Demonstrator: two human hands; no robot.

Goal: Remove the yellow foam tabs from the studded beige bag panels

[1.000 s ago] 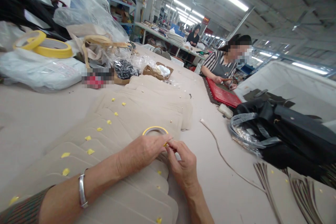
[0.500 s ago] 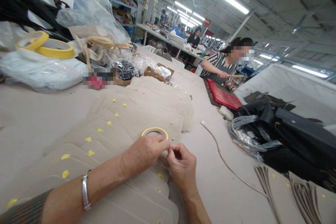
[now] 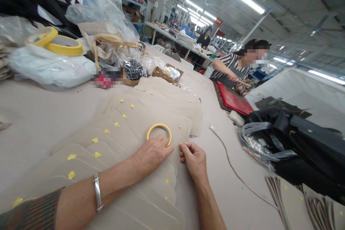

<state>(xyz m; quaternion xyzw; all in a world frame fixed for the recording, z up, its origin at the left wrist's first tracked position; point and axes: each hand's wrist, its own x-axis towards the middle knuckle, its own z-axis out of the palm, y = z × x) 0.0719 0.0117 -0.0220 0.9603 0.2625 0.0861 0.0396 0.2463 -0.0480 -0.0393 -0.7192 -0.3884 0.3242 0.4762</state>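
Observation:
My left hand (image 3: 152, 156), with a silver bangle on its wrist, is closed around the near edge of a yellow tape roll (image 3: 148, 132), which stands tilted over the beige pieces. Just to the right, my right hand (image 3: 193, 158) is pinched at the edge of those pieces; what sits between its fingertips is too small to name. The overlapping beige pieces (image 3: 145, 111) spread across the table under my left arm. Yellow tape bits (image 3: 95, 140) dot them, and a small metal stud (image 3: 180, 127) shows near their right edge.
Two yellow tape rolls (image 3: 64, 45) lie on a plastic-wrapped bundle (image 3: 51, 68) at the left. A cord (image 3: 229, 161) crosses the table at the right, beside black bags (image 3: 296, 140). Behind a red board (image 3: 234, 99), a person (image 3: 229, 68) holds a wooden-handled tool.
My hands have moved apart. My left hand has taken hold of the tape roll, which is now tilted up. The whole view has shifted slightly.

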